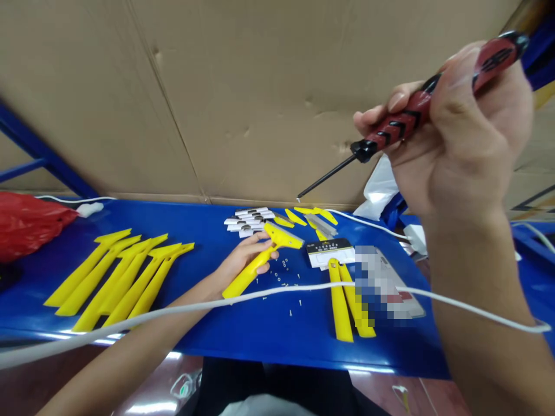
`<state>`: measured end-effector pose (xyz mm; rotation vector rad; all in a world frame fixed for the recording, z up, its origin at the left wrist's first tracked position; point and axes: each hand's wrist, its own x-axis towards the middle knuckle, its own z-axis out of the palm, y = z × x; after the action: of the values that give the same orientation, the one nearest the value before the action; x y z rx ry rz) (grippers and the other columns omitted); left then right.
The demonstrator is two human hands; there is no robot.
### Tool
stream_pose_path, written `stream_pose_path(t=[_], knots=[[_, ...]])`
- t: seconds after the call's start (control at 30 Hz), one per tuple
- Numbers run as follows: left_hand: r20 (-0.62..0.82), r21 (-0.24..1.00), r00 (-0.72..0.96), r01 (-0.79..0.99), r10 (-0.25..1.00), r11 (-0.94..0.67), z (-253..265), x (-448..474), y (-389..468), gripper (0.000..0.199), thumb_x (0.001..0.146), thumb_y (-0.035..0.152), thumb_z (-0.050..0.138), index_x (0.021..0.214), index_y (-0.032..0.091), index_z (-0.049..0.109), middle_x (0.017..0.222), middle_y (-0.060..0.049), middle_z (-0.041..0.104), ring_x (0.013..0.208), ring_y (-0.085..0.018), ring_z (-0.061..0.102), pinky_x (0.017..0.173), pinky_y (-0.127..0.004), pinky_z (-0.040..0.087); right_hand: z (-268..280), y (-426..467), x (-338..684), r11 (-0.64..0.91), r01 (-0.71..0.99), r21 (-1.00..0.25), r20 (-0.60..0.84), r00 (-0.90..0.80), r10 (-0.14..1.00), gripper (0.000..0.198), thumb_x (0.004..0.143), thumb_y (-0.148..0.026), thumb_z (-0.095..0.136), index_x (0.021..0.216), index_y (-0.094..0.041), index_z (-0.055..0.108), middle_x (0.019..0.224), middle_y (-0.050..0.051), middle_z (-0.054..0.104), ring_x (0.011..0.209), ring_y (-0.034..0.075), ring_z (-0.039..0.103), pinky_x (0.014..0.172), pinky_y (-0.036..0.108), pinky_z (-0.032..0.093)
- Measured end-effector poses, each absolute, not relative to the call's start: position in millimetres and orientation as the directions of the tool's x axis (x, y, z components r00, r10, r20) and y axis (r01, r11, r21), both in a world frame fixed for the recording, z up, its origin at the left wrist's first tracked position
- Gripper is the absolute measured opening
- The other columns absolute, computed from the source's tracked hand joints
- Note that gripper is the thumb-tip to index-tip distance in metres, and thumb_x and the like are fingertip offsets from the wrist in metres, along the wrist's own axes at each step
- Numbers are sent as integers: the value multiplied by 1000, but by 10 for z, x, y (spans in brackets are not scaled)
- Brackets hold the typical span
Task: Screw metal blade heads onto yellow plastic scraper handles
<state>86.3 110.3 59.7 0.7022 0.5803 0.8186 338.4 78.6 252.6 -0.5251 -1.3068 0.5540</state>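
Note:
My left hand is wrapped round a yellow scraper, its head tilted up to the right with a metal edge showing. Raised high at the right, my right hand grips a screwdriver with a red and black handle. Its thin dark shaft points down to the left, and a small screw appears to sit at the tip. Below and right of the scraper, several loose screws and nuts are scattered on the blue table. Two yellow handles lie beside a black and white card.
Several yellow scraper handles lie in a row at the left. Small white packs and yellow head pieces are at the back. A red plastic bag sits far left. A white cable crosses the view in front.

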Motion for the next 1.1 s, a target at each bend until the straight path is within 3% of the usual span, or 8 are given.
stream_pose_path(t=[0.2, 0.37, 0.57, 0.7, 0.87, 1.1], knots=[[-229, 729, 645, -382, 729, 567, 599, 856, 1080, 34, 91, 16, 88, 116, 16, 65, 92, -8, 71, 67, -14, 70, 41, -15, 41, 2548, 1062, 3456, 873, -230, -430, 856, 203, 475, 25, 94, -33, 93, 94, -31, 68, 83, -5, 72, 82, 22, 82, 94, 42, 72], [-217, 716, 680, -377, 700, 588, 583, 856, 1069, 35, 93, 18, 86, 120, 15, 64, 88, -7, 70, 64, -14, 69, 41, -15, 41, 2467, 1208, 3542, 887, -262, -381, 882, 187, 433, 24, 99, -37, 89, 99, -28, 66, 84, -6, 75, 82, 18, 83, 94, 40, 71], [-250, 697, 650, -393, 717, 600, 664, 921, 1069, 26, 97, 13, 78, 118, 14, 63, 99, -10, 70, 59, -10, 65, 39, -16, 41, 2323, 1209, 3493, 826, -220, -520, 830, 98, 549, 28, 101, -39, 87, 102, -29, 60, 89, -4, 76, 85, 21, 83, 76, 36, 68], [-265, 708, 620, -395, 739, 585, 731, 992, 1152, 25, 104, 18, 70, 126, 17, 59, 93, -6, 68, 48, -6, 54, 38, -14, 38, 2135, 1307, 3384, 780, -166, -603, 787, 35, 616, 36, 100, -48, 86, 102, -30, 56, 92, -3, 77, 85, 21, 82, 80, 40, 69], [-286, 664, 533, -489, 796, 565, 776, 1064, 1180, 22, 101, 6, 65, 120, 15, 59, 100, -9, 69, 64, -9, 66, 41, -11, 40, 1907, 1449, 3258, 706, -106, -700, 713, -47, 700, 45, 94, -58, 89, 102, -32, 54, 98, -2, 72, 86, 21, 81, 80, 42, 71], [-291, 645, 518, -514, 804, 565, 657, 995, 1110, 24, 97, 6, 70, 114, 17, 58, 97, -9, 69, 65, -10, 67, 40, -12, 40, 1737, 1506, 3134, 674, -96, -732, 681, -82, 728, 45, 95, -58, 87, 105, -31, 52, 99, -1, 70, 87, 21, 80, 78, 43, 71]])
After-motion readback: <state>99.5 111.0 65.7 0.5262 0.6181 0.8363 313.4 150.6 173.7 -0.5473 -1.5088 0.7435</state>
